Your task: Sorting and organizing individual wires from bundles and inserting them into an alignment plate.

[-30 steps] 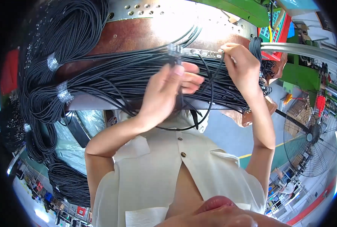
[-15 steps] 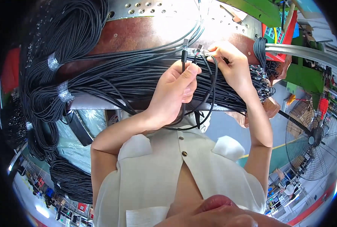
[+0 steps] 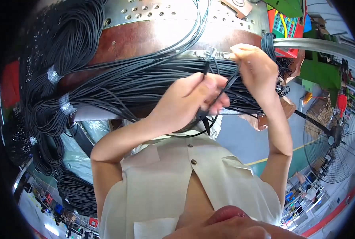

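Observation:
Slightly blurred, my left hand [image 3: 195, 95] is closed around a thin black cable [image 3: 202, 113], low over the bundle in the middle. Just above its fingers stands a black cable end, with a clear plastic connector [image 3: 210, 51] at the top. My right hand [image 3: 259, 69] is to the right, thumb and fingers pinched together beside a small light-coloured strip fixture [image 3: 225, 55]. A black cable runs up to its palm side; its fingertips hide what they hold. Beneath both hands lies a thick bundle of black cables [image 3: 145, 89].
Clear wrap bands [image 3: 67, 104] tie the cables at left, near a large hanging coil [image 3: 76, 36]. A reddish-brown board [image 3: 133, 40] and perforated metal plate [image 3: 145, 10] lie beyond. A metal rail [image 3: 316, 46] and a black floor fan [image 3: 334, 139] are at right.
My left hand has shifted right and lower; the two cable ends that stood up from it are no longer both visible. My right hand has moved right, away from the connectors.

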Tool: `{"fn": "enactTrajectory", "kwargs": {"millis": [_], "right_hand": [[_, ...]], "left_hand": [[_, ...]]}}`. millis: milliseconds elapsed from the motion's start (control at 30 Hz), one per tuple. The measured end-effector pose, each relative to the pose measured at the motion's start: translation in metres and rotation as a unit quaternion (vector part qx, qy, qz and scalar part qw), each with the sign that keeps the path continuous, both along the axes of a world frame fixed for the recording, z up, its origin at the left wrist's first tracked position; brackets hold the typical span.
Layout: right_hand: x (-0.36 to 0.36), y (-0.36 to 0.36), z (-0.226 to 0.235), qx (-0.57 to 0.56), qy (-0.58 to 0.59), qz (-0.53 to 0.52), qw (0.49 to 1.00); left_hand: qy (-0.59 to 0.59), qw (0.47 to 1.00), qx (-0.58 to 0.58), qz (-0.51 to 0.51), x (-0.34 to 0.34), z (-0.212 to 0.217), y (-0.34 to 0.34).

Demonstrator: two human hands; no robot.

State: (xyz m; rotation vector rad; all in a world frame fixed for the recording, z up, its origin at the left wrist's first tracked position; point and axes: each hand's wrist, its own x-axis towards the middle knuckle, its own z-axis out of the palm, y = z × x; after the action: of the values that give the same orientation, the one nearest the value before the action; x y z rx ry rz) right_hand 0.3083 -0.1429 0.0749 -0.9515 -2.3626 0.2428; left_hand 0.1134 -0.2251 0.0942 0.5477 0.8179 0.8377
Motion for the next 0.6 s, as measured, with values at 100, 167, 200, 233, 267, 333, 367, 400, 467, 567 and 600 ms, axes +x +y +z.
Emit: {"fn": "enactTrajectory", "kwargs": {"millis": [100,167,200,233,267,333,367,400,467,567,600], "right_hand": [[0.011,0.004,-0.016,-0.162,0.064,-0.038,0.984],[0.014,0.006,-0.03,-0.168,0.046,-0.021,0.985],[0.013,0.006,-0.027,-0.199,0.045,-0.033,0.978],[0.012,0.006,-0.025,-0.23,0.044,-0.045,0.971],[0.013,0.008,-0.026,-0.209,0.051,-0.027,0.976],[0.016,0.012,-0.031,-0.159,0.014,-0.017,0.987],[0.016,0.012,-0.033,-0.11,-0.025,-0.003,0.994],[0.015,0.011,-0.032,-0.134,-0.009,0.004,0.991],[0.016,0.009,-0.025,-0.178,0.0,-0.007,0.984],[0.021,0.007,0.006,-0.055,-0.029,-0.014,0.998],[0.014,0.0,0.025,0.006,-0.043,-0.004,0.999]], "left_hand": [[0.08,0.993,0.073,0.038,-0.012,-0.006,0.009],[0.072,0.994,0.04,0.065,-0.004,-0.008,0.008],[0.115,0.991,0.032,0.057,-0.005,-0.012,0.009],[0.116,0.991,0.032,0.059,-0.006,-0.016,0.008],[0.151,0.982,0.085,0.073,-0.007,-0.021,0.008],[0.192,0.968,0.132,0.094,-0.015,-0.021,0.007],[0.151,0.976,0.117,0.109,-0.015,-0.021,0.008],[0.096,0.987,0.079,0.102,-0.011,-0.016,0.008],[0.011,0.995,0.041,0.087,0.004,-0.013,0.01],[0.057,0.996,0.067,0.034,0.004,-0.017,0.015],[0.057,0.995,0.067,0.037,0.007,-0.019,0.017]]}}
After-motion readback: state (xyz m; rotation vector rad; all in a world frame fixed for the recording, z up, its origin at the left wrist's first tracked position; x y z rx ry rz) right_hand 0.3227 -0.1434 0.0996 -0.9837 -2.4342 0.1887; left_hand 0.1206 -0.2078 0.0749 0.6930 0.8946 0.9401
